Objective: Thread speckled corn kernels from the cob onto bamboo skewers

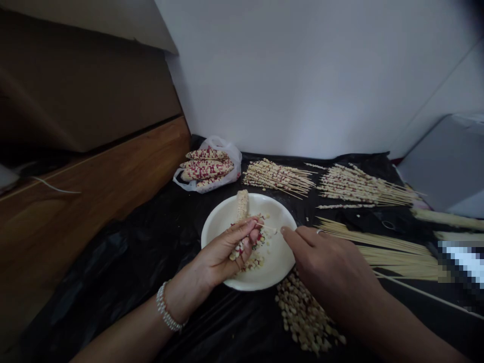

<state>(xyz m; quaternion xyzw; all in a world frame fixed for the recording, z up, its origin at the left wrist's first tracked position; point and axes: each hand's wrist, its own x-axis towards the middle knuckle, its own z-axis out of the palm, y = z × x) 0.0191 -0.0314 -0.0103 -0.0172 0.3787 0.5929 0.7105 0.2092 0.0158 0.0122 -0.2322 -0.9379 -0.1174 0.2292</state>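
Observation:
My left hand (226, 254) is closed round a corn cob (242, 204), partly stripped of its kernels, and holds it over a white plate (280, 262). Loose red and pale kernels (259, 252) lie in the plate beside the fingers. My right hand (328, 264) reaches in from the right, fingers pinched on a thin wooden skewer (269, 229) whose tip points at the cob. A pearl bracelet is on my left wrist and a ring on a right finger.
A pile of pale kernels (306, 315) lies on the black plastic sheet (132, 257) below the plate. Behind stand a plastic bag of red-speckled cobs (207, 169), two heaps of kernel-threaded skewers (278, 176), (359, 189) and bare skewers (397, 249) at right. A wooden ledge runs along the left.

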